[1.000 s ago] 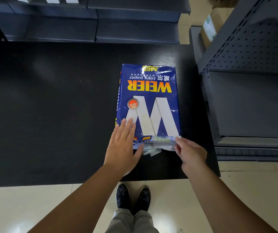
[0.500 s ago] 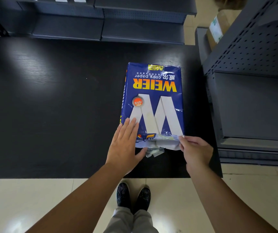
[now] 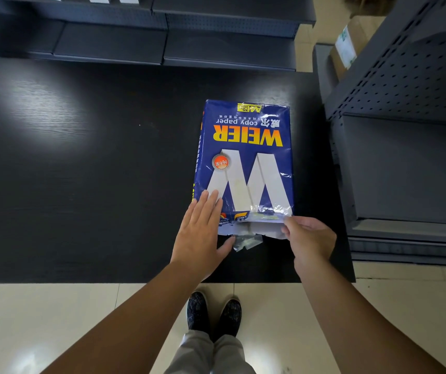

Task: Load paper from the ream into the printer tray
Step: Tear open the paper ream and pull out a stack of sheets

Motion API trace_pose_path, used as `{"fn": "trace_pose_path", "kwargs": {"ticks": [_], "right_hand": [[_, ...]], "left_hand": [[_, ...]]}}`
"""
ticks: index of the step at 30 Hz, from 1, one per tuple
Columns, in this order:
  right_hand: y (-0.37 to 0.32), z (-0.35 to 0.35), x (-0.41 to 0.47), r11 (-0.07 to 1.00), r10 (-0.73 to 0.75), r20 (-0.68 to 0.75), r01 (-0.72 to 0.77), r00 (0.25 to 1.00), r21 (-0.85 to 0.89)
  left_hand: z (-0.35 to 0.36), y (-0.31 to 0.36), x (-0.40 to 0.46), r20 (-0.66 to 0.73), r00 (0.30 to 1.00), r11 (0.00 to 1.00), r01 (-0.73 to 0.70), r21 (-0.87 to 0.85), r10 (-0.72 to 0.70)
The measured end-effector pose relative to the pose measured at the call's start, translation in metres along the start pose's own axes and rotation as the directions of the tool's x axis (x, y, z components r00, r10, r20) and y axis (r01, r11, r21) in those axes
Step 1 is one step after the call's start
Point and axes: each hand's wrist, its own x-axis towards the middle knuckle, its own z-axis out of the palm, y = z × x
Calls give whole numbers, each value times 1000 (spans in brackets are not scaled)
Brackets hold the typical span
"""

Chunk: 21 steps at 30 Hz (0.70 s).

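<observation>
A blue ream of copy paper [image 3: 246,157] lies flat on the black table [image 3: 81,171], its torn-open end toward me. White sheets show at that open end [image 3: 257,229]. My left hand [image 3: 203,233] lies flat, fingers spread, on the ream's near left corner. My right hand [image 3: 308,238] pinches the wrapper and paper at the near right corner. A torn scrap of clear wrapper [image 3: 246,242] lies on the table between my hands. No printer or tray is in view.
Dark grey metal shelving [image 3: 410,163] stands close on the right of the table, and more shelves [image 3: 162,31] run along the back. A cardboard box [image 3: 348,47] sits at the upper right. The table's front edge is just below my hands, with pale floor tiles [image 3: 41,319] beneath.
My right hand has shifted from below the ream's corner up onto its open end and closed on it. The left hand stays flat on the ream. The view has drifted slightly.
</observation>
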Motion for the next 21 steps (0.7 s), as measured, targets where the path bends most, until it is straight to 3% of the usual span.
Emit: {"fn": "trace_pose_path", "kwargs": {"ticks": [7,11,13,17,21], "right_hand": [[-7,2,-7,971,103,109,-124,989,206],[0,-4,-11,988,59,170,-81,984,130],[7,-11,-15,994,47,236,-69,971,87],[18,-32,-22,990,72,399,-115,914,85],[32,-53,-29,995,52,436,-83,899,54]], "left_hand": [[-4,1,-3,-9,1000,1000,5,-9,-5],[-11,-1,-13,-33,999,996,13,-91,-16],[-15,-2,-20,-40,997,976,54,-213,-64],[-23,-2,-29,-15,929,765,294,-573,-369],[-26,-2,-31,198,810,448,488,-749,-552]]}}
